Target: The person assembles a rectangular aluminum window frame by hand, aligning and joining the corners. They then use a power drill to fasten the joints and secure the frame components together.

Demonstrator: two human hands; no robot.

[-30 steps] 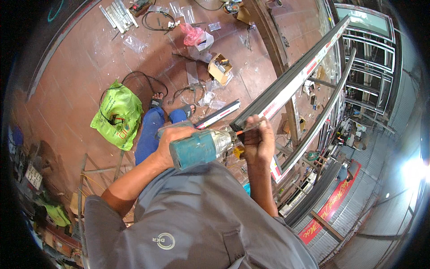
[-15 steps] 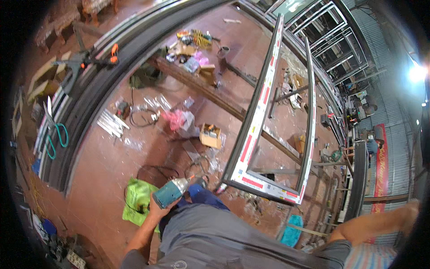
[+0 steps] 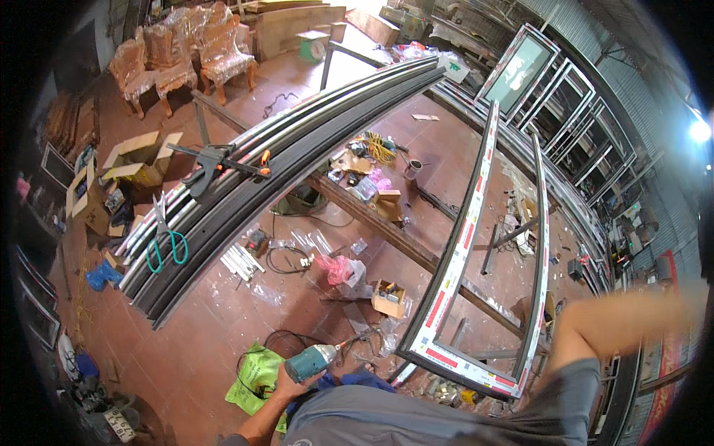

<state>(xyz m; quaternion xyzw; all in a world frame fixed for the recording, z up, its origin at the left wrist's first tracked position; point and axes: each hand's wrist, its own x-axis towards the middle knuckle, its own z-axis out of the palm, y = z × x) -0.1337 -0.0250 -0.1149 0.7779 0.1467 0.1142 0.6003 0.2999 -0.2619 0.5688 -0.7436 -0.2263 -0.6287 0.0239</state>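
Note:
At the bottom centre my left hand [image 3: 286,386] is closed around a teal power drill [image 3: 306,363] with a silver nose, which points to the right. My right forearm reaches out to the right edge, where my right hand [image 3: 686,308] is smeared by motion and its fingers cannot be made out. Between my arms, a long dark frame [image 3: 439,351] with white and red protective film lies on brown metal supports. Its near corner comes close to my body. A bright green bag [image 3: 254,377] lies on the floor beside the drill.
Dark profiles [image 3: 297,178] lie stacked at the left, bearing teal-handled scissors [image 3: 165,241] and a clamp [image 3: 212,165]. A brown beam [image 3: 379,223] crosses towards the frame. Below are a small carton [image 3: 388,299], a pink bag [image 3: 336,269] and cables. Wrapped wooden chairs [image 3: 167,63] stand far left.
My view has tilted up and leftward, bringing the chairs and far floor in. The drill stays in my left hand. My right arm remains stretched out to the right, with the hand blurred.

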